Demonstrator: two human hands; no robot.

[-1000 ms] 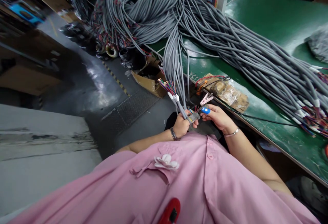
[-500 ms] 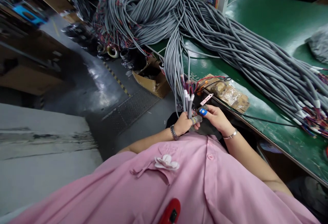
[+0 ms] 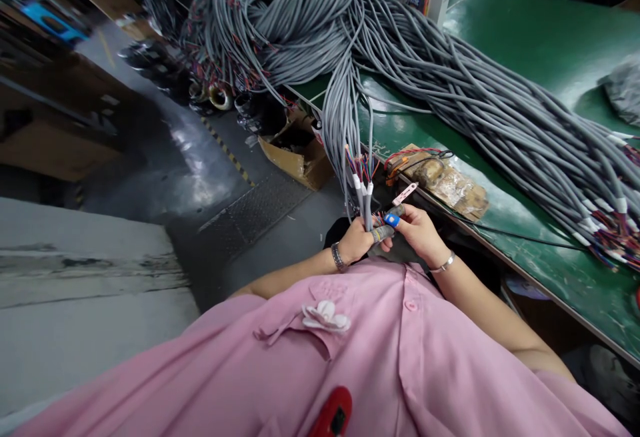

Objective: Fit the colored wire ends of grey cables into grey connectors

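Note:
My left hand (image 3: 357, 240) is closed round several grey cables (image 3: 367, 207), whose white-banded ends and coloured wires (image 3: 361, 164) stick up above it. Close on its right, my right hand (image 3: 417, 229) pinches small coloured wires at my left fingertips; the exact grip is too small to tell. Blue tape wraps my right thumb, and grey coverings sit on some fingertips. A small pink-and-white strip (image 3: 405, 194) juts up just above my right hand.
A large bundle of grey cables (image 3: 450, 84) lies over the green table (image 3: 530, 30). A tape-wrapped block (image 3: 445, 184) rests near the table edge. An open cardboard box (image 3: 295, 157) stands on the floor at left of the table.
My right hand has shifted slightly left, towards my left hand. The coloured wire ends above my left hand have turned and spread a little.

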